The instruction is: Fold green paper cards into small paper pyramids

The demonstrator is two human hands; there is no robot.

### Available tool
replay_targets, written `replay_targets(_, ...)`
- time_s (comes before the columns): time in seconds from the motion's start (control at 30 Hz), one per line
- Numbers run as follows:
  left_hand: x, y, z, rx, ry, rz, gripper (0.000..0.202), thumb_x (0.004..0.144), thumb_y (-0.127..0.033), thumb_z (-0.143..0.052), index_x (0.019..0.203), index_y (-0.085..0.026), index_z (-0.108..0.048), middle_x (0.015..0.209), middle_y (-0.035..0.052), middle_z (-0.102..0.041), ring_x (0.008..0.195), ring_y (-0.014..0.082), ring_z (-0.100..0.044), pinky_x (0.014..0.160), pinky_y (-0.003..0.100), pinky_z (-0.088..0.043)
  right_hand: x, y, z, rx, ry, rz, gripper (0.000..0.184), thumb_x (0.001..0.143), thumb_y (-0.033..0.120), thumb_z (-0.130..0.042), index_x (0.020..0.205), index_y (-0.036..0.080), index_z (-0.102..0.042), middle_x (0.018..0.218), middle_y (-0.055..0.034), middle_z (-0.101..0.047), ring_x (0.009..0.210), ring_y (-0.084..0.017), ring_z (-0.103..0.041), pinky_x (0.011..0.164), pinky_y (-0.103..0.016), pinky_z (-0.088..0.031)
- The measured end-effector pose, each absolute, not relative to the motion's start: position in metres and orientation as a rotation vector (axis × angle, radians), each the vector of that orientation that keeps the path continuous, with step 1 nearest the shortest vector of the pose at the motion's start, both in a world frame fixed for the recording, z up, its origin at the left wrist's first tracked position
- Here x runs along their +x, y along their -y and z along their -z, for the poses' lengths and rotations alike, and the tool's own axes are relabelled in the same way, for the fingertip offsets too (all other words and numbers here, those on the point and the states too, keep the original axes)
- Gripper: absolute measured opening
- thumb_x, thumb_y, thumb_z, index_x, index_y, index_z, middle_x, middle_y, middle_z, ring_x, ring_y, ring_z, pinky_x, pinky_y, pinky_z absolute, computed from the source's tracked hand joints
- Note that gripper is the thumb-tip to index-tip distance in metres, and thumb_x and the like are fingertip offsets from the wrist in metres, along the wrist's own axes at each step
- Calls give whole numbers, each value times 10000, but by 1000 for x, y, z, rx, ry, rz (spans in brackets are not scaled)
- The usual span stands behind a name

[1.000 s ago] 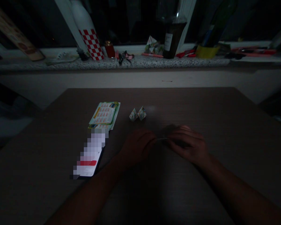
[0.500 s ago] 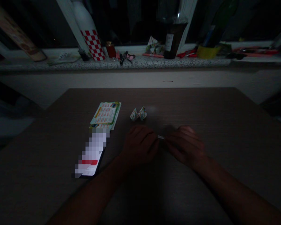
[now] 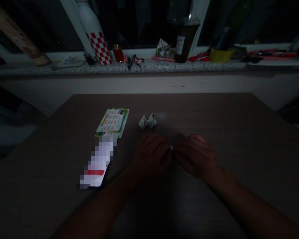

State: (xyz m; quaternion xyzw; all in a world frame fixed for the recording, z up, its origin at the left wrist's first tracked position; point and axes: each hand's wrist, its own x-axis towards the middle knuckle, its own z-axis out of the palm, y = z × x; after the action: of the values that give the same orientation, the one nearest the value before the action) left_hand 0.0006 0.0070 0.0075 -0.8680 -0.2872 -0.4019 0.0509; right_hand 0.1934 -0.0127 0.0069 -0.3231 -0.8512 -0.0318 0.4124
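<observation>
My left hand (image 3: 153, 154) and my right hand (image 3: 196, 154) are close together over the middle of the table, fingers closed. Between their fingertips shows a small pale piece of paper (image 3: 171, 147); both hands pinch it, and most of it is hidden under the fingers. Just beyond my left hand stand two small folded paper shapes (image 3: 147, 121), pointed at the top and printed in colour. Left of them lies a stack of printed calendar cards (image 3: 112, 120). A phone (image 3: 97, 166) with a lit, partly blurred screen lies nearer, left of my left forearm.
Beyond the brown table (image 3: 201, 109) runs a speckled windowsill (image 3: 154, 67). On it are a red-and-white checkered bottle (image 3: 99, 46), a small red jar (image 3: 118, 53), a dark cup (image 3: 184, 43) and a yellow roll of tape (image 3: 221, 55). The room is dim.
My left hand has shifted slightly right, toward my right hand. Less of the pale paper shows between the fingertips. The folded shapes, cards and phone stay put.
</observation>
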Motion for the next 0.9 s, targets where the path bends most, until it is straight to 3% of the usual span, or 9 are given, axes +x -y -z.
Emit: replay_targets(0.9, 0, -11, -7, -2745, 913, 1217, 54, 751, -217, -556, 780, -173, -568, 775, 53, -636, 753, 186, -561, 710, 360, -442, 189, 14, -7, -810, 2202, 40, 205, 842, 118, -579, 1030, 189, -617, 896, -59, -710, 767, -171, -644, 766, -361, -445)
